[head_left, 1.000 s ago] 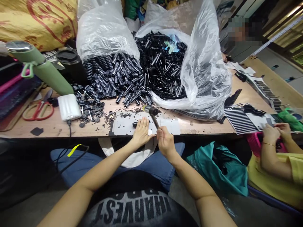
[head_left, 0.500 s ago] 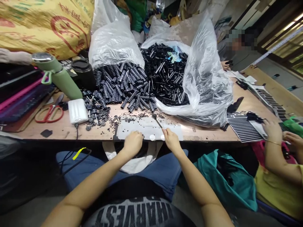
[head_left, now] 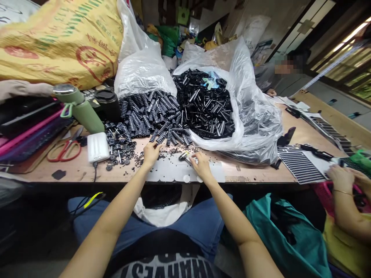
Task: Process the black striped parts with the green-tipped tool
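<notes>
My left hand (head_left: 150,155) reaches to the front edge of a pile of ribbed black-and-white tubes (head_left: 136,112), its fingers closed around the near end of one. In my right hand (head_left: 200,165) is a small tool (head_left: 184,156) with a dark, rounded head and a metallic shaft, held low over a pale sheet (head_left: 171,170). My fingers cover most of its handle. Many tiny dark bits (head_left: 165,154) lie scattered between the pile and the sheet.
An open plastic bag (head_left: 237,135) of black parts (head_left: 203,104) stands behind my right hand. Red scissors (head_left: 65,150), a white box (head_left: 97,147) with a cable and a green bottle (head_left: 82,112) are at left. A co-worker's hands (head_left: 343,177) are at right.
My left hand has moved from the table's front edge up to the ribbed pile. My right hand has shifted slightly, and its tool now lies lower and more sideways. The view has tilted upward.
</notes>
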Tool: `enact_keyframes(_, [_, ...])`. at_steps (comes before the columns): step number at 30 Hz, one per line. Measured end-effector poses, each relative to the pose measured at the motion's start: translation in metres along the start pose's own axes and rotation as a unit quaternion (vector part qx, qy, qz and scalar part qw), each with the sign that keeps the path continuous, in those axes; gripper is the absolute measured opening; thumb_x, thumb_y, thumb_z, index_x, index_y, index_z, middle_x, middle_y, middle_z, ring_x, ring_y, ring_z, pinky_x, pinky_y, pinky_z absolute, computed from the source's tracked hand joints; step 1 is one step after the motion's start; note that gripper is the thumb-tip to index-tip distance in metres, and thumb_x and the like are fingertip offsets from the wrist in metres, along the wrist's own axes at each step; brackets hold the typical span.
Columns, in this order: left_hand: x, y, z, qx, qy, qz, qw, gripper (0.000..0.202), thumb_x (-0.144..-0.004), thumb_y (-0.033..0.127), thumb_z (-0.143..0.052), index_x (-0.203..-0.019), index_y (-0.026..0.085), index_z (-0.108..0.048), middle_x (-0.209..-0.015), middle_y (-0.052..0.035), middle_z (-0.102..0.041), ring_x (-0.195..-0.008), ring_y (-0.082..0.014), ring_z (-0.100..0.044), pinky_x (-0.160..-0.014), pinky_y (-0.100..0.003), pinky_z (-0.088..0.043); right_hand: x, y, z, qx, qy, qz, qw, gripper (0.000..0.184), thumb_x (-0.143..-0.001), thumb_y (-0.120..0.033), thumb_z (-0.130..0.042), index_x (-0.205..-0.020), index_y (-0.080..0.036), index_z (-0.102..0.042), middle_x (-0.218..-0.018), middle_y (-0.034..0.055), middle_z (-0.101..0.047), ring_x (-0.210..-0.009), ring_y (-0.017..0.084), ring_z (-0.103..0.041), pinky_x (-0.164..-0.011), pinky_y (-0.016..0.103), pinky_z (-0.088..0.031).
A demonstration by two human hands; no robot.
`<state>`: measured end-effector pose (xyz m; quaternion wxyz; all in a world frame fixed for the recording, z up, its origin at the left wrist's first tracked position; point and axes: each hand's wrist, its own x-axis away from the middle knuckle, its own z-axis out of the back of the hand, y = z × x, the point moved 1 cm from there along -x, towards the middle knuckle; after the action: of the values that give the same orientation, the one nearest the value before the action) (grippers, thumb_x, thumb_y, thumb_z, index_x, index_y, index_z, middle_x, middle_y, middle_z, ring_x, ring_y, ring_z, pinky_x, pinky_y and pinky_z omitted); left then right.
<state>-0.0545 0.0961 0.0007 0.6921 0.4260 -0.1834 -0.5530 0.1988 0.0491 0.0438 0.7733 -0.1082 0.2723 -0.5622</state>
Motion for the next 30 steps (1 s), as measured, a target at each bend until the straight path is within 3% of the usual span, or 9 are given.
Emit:
enact_keyframes(4, [0.027,-0.016,0.036,0.046,0.042,-0.018,0.998,0.040,-0.082,0.046,-0.056,-0.100,0.013,-0.072,-0.089,-0.0103,-0.070,-0.079,-0.0231,-0.063,-0.077,-0.034,-0.048,-0.018,-0.007,-0.016,-0.015,-0.029,0.010,0.999,0.017,-0.093,-0.033,-0.049,-0.093,-0.019,-0.059,-0.097,0.0067,-0.061,-0.096,0.021,-0.054,-0.086,0.032,-0.043])
enact_keyframes(7, [0.037,-0.034,0.064,-0.090,0.096,-0.005,0.991,0.041,-0.085,0.044,-0.052,-0.099,0.011,-0.071,-0.090,-0.0141,-0.068,-0.086,-0.0279,-0.062,-0.085,-0.040,-0.046,-0.043,-0.021,-0.036,0.049,-0.046,-0.003,0.998,0.020,-0.094,-0.032,-0.047,-0.098,-0.018,-0.061,-0.102,0.0095,-0.062,-0.100,0.022,-0.052,-0.089,0.033,-0.041])
enact_keyframes(12, [0.034,-0.041,0.086,-0.232,0.088,0.025,0.968,0.045,-0.086,0.039,-0.048,-0.106,0.003,-0.066,-0.101,-0.0246,-0.062,-0.103,-0.0375,-0.055,-0.091,-0.050,-0.041,-0.095,-0.044,-0.064,0.093,-0.063,-0.101,0.989,0.027,-0.086,-0.033,-0.058,-0.099,-0.010,-0.065,-0.111,0.0192,-0.062,-0.108,0.028,-0.051,-0.092,0.039,-0.039])
enact_keyframes(15, [0.031,-0.027,0.078,-0.139,0.091,0.001,0.986,0.049,-0.086,0.046,-0.049,-0.116,0.008,-0.061,-0.108,-0.0208,-0.061,-0.106,-0.0343,-0.054,-0.093,-0.048,-0.041,-0.097,-0.049,-0.067,0.043,-0.092,-0.117,0.988,0.028,-0.088,-0.035,-0.054,-0.084,-0.011,-0.069,-0.091,0.0144,-0.069,-0.089,0.023,-0.060,-0.080,0.032,-0.043])
enact_keyframes(18, [0.028,-0.011,0.051,0.114,0.011,0.072,0.991,0.050,-0.083,0.050,-0.054,-0.116,0.013,-0.059,-0.092,-0.0113,-0.064,-0.087,-0.0241,-0.062,-0.081,-0.039,-0.048,-0.067,-0.058,-0.066,0.001,-0.116,-0.102,0.988,0.037,-0.092,-0.043,-0.048,-0.082,-0.016,-0.070,-0.079,0.0052,-0.070,-0.072,0.015,-0.061,-0.068,0.025,-0.044])
enact_keyframes(22, [0.022,0.010,0.012,0.430,-0.054,0.182,0.883,0.051,-0.078,0.053,-0.059,-0.111,0.014,-0.052,-0.073,-0.0003,-0.058,-0.063,-0.0134,-0.059,-0.063,-0.028,-0.049,-0.032,-0.072,-0.060,-0.089,-0.122,0.015,0.988,0.031,-0.089,-0.046,-0.054,-0.093,-0.019,-0.069,-0.090,0.0034,-0.070,-0.082,0.014,-0.061,-0.075,0.025,-0.046])
enact_keyframes(24, [0.021,0.017,0.003,0.477,-0.037,0.182,0.859,0.048,-0.077,0.051,-0.062,-0.107,0.017,-0.050,-0.067,0.0046,-0.053,-0.053,-0.0094,-0.053,-0.055,-0.024,-0.046,-0.042,-0.063,-0.050,-0.080,-0.085,0.042,0.992,0.032,-0.092,-0.046,-0.050,-0.099,-0.019,-0.067,-0.097,0.0062,-0.068,-0.091,0.017,-0.059,-0.081,0.029,-0.045])
enact_keyframes(28, [0.028,0.024,0.004,0.472,-0.068,0.169,0.863,0.042,-0.078,0.050,-0.062,-0.102,0.017,-0.052,-0.063,0.0071,-0.050,-0.044,-0.0060,-0.046,-0.043,-0.019,-0.038,-0.105,-0.007,-0.011,0.142,0.088,-0.083,0.982,0.028,-0.095,-0.028,-0.043,-0.110,-0.013,-0.061,-0.116,0.0176,-0.059,-0.106,0.026,-0.049,-0.089,0.041,-0.039])
enact_keyframes(30, [0.035,0.025,0.009,0.472,-0.095,0.168,0.860,0.044,-0.077,0.051,-0.063,-0.101,0.016,-0.054,-0.064,0.0066,-0.051,-0.043,-0.0059,-0.046,-0.042,-0.019,-0.038,-0.131,0.024,0.004,0.226,0.062,-0.121,0.964,0.027,-0.093,-0.015,-0.039,-0.104,-0.010,-0.063,-0.112,0.0210,-0.059,-0.106,0.028,-0.048,-0.086,0.042,-0.038])
